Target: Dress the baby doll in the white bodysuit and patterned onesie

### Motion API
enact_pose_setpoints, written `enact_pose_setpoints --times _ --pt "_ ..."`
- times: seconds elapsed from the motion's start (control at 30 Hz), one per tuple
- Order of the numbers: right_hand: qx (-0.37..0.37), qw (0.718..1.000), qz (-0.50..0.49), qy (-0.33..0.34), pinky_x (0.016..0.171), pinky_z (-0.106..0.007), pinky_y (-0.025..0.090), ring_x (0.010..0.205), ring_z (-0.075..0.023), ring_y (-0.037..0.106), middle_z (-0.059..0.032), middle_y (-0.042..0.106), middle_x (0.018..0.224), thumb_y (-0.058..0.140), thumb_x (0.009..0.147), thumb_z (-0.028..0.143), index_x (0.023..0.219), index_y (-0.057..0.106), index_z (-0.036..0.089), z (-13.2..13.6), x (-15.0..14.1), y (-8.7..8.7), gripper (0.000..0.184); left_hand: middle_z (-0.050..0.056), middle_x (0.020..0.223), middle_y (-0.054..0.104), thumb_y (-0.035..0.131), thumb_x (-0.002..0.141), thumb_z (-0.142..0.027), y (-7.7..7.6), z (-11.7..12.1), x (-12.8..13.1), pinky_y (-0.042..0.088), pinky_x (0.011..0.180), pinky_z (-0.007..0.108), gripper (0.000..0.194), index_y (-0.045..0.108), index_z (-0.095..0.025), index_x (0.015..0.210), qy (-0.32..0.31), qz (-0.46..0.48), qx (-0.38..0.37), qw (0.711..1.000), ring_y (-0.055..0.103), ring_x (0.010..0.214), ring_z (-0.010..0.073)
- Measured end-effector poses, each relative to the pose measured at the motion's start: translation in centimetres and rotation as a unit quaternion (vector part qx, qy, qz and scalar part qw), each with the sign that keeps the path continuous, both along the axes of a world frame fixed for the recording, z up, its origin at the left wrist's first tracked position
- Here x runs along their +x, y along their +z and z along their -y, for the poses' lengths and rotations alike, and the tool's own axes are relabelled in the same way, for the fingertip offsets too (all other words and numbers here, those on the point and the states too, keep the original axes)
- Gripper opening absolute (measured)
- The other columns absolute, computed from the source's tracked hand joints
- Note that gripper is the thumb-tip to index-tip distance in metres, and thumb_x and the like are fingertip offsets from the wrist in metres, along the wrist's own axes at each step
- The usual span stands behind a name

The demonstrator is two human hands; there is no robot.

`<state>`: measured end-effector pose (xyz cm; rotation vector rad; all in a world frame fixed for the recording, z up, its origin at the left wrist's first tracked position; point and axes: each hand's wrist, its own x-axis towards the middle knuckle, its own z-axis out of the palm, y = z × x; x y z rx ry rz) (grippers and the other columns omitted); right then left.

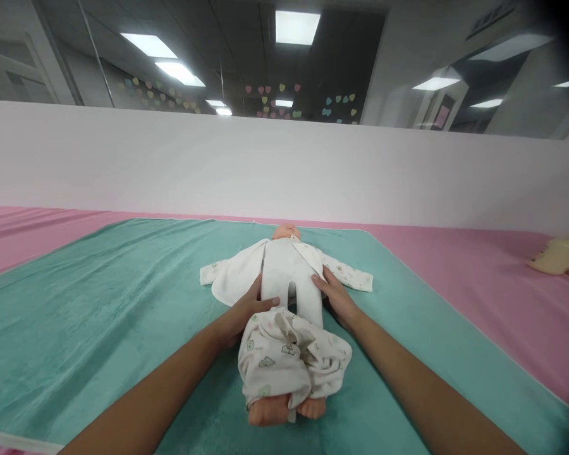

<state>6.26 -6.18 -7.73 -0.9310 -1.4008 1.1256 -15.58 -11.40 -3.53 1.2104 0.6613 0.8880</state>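
A baby doll [287, 272] lies on its back on a teal blanket [99, 303], head away from me. Its white printed jacket [227, 275] is spread open to both sides. White printed trousers [289, 360] are bunched down around its lower legs, and the bare feet [284, 409] point toward me. My left hand [246, 309] curls around the doll's left thigh, thumb over the top. My right hand [334, 297] lies flat against the other hip, fingers stretched out.
The blanket lies on a pink surface [478, 284]. A white wall panel [284, 164] rises behind it, with glass above. A cream-coloured object [557, 253] lies at the far right edge.
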Motion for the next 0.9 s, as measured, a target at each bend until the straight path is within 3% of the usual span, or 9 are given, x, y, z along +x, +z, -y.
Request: enact_pose_setpoints --times 0.1,0.17,0.3,0.4,0.5,0.6,0.7,0.8,0.9 --pt "0.011 0.999 0.030 0.003 0.099 -0.038 0.036 0.122 -0.0230 0.042 -0.0028 0.042 0.137 0.051 0.082 0.047 0.129 0.043 0.027 -0.5 0.5 -0.2 0.052 0.010 0.127 0.051 0.062 0.078 -0.034 -0.7 -1.1 -0.5 0.047 0.087 0.038 0.072 0.026 -0.027 0.139 0.018 -0.049 0.027 0.998 0.055 0.106 0.0251" --pt "0.020 0.996 0.088 -0.016 0.098 -0.039 0.036 0.117 -0.0239 0.045 -0.0040 0.048 0.132 0.052 0.080 0.049 0.125 0.048 0.026 -1.1 1.2 -0.3 0.050 0.007 0.100 0.063 0.064 0.074 -0.038 -1.4 -2.2 -1.1 0.050 0.072 0.034 0.071 0.033 -0.022 0.136 0.086 -0.125 0.053 0.987 0.061 0.084 0.0215" --pt "0.022 0.977 0.184 -0.107 0.091 -0.041 0.038 0.103 -0.0261 0.052 -0.0057 0.060 0.111 0.058 0.073 0.052 0.108 0.058 0.021 -2.1 2.9 -0.2 0.047 -0.006 0.055 0.049 0.062 0.074 -0.042 -2.1 -3.3 -2.1 0.042 0.049 0.023 0.046 0.055 -0.018 0.111 0.185 -0.207 0.111 0.954 0.048 0.051 0.0104" --pt "-0.001 0.988 0.109 -0.113 0.080 -0.035 0.043 0.095 -0.0237 0.055 -0.0047 0.061 0.105 0.062 0.070 0.049 0.105 0.058 0.021 -2.1 3.7 0.3 0.045 -0.006 0.051 0.046 0.062 0.074 -0.041 -1.5 -2.8 -2.3 0.034 0.042 0.018 0.030 0.062 -0.015 0.089 0.124 -0.231 0.121 0.957 0.040 0.044 0.0066" --pt "-0.030 0.996 0.007 -0.086 0.065 -0.028 0.043 0.080 -0.0182 0.057 -0.0027 0.061 0.098 0.063 0.071 0.046 0.110 0.055 0.024 -1.6 3.8 0.9 0.045 -0.005 0.050 0.046 0.059 0.075 -0.043 -0.7 -2.0 -2.5 0.025 0.034 0.018 0.029 0.064 -0.015 0.083 -0.006 -0.279 0.099 0.955 0.032 0.037 0.0047" --pt "-0.016 0.997 -0.037 -0.064 0.059 -0.024 0.040 0.070 -0.0142 0.054 -0.0016 0.059 0.088 0.065 0.071 0.042 0.110 0.055 0.023 -1.1 3.3 1.4 0.044 -0.004 0.049 0.046 0.057 0.077 -0.042 -0.1 -1.6 -3.0 0.027 0.035 0.020 0.028 0.065 -0.015 0.076 -0.128 -0.296 0.098 0.941 0.035 0.036 0.0060" --pt "0.013 0.996 -0.046 -0.080 0.060 -0.024 0.040 0.069 -0.0133 0.052 -0.0013 0.058 0.086 0.065 0.071 0.040 0.104 0.056 0.022 -0.8 3.0 1.5 0.039 -0.003 0.054 0.049 0.064 0.071 -0.038 0.4 -1.4 -3.3 0.033 0.041 0.020 0.023 0.065 -0.015 0.072 -0.201 -0.298 0.102 0.928 0.042 0.045 0.0079" --pt "0.042 0.985 -0.012 -0.167 0.060 -0.026 0.040 0.067 -0.0137 0.049 -0.0006 0.055 0.081 0.058 0.074 0.042 0.100 0.057 0.021 -0.9 3.2 1.5 0.033 -0.003 0.057 0.052 0.069 0.065 -0.037 0.8 -1.1 -3.3 0.036 0.046 0.021 0.022 0.067 -0.016 0.072 -0.234 -0.303 0.106 0.918 0.045 0.051 0.0094" --pt "0.120 0.934 0.097 -0.322 0.068 -0.029 0.042 0.075 -0.0158 0.049 -0.0033 0.051 0.091 0.055 0.074 0.039 0.094 0.058 0.020 -0.7 3.4 2.0 0.027 -0.002 0.059 0.054 0.071 0.063 -0.036 1.1 -0.9 -3.2 0.038 0.051 0.022 0.022 0.066 -0.015 0.070 -0.230 -0.296 0.118 0.920 0.048 0.056 0.0111"
